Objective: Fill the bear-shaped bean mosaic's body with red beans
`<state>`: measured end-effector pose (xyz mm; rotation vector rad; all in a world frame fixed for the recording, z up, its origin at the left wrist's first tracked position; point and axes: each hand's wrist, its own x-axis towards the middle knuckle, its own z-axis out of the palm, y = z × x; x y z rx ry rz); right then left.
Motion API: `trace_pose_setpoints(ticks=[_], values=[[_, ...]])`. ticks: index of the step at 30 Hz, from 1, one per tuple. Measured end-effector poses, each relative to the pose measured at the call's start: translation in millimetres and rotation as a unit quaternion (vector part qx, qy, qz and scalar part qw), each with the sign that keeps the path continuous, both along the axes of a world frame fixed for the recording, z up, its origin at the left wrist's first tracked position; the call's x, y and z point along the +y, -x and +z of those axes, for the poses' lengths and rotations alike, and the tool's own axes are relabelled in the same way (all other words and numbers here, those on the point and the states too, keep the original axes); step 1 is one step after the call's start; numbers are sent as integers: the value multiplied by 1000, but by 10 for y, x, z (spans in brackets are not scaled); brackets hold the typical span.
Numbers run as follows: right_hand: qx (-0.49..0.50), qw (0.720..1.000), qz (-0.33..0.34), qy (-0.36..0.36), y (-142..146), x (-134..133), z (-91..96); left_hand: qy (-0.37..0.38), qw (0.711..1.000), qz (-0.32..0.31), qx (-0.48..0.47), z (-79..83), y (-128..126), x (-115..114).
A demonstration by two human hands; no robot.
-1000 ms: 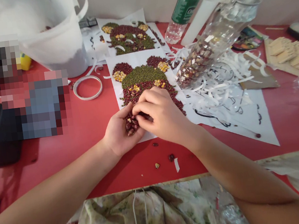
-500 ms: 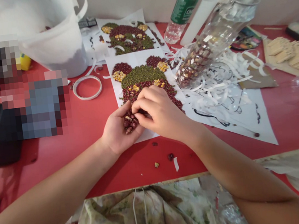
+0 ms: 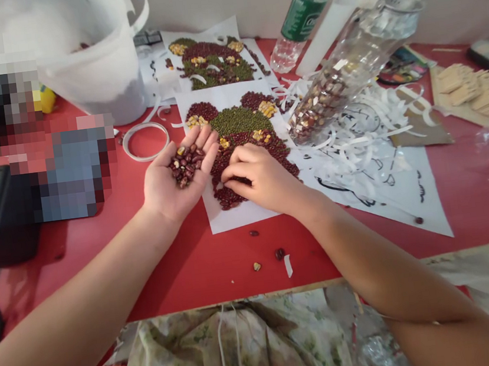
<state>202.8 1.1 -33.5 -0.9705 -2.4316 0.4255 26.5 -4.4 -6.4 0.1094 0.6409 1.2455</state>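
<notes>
My left hand (image 3: 161, 193) is turned palm up with its fingers stretched out. It holds a heap of dark red speckled beans (image 3: 186, 166) with a few yellow kernels among them. Beside it, my right hand (image 3: 266, 183) has thumb and fingertips close together over the lower left of a bean picture (image 3: 239, 121). Whether a bean is between those fingertips is too small to tell. The picture is an animal-like head of green beans, red beans and yellow corn on a white sheet (image 3: 219, 224). My right hand hides part of its lower half.
Behind lies a second bean picture (image 3: 215, 56). A white bucket (image 3: 94, 82) and a ring-shaped lid (image 3: 145, 141) are on the left. To the right, a tilted plastic bottle of beans (image 3: 321, 99) lies among paper strips (image 3: 366, 126). Loose beans (image 3: 279, 254) lie near the front edge.
My left hand has moved left and away from my right hand, showing the beans in its palm. My right hand has stayed over the picture, whose lower part is now more visible.
</notes>
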Motion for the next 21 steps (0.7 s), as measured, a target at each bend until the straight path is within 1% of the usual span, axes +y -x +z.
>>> trace_pose_setpoints(ticks=[5,12,17,21], values=[[-64,997,20,-46,37,-12,-27,-1,1000,0,2,-6,1,-1],[-108,989,53,-86,-38,-35,58,5,1000,0,7,-7,-1,3],[-154,983,51,-88,-28,-72,136,6,1000,3,17,-15,-13,-1],[-162,983,50,-68,-12,-72,135,5,1000,4,15,-28,-8,-5]])
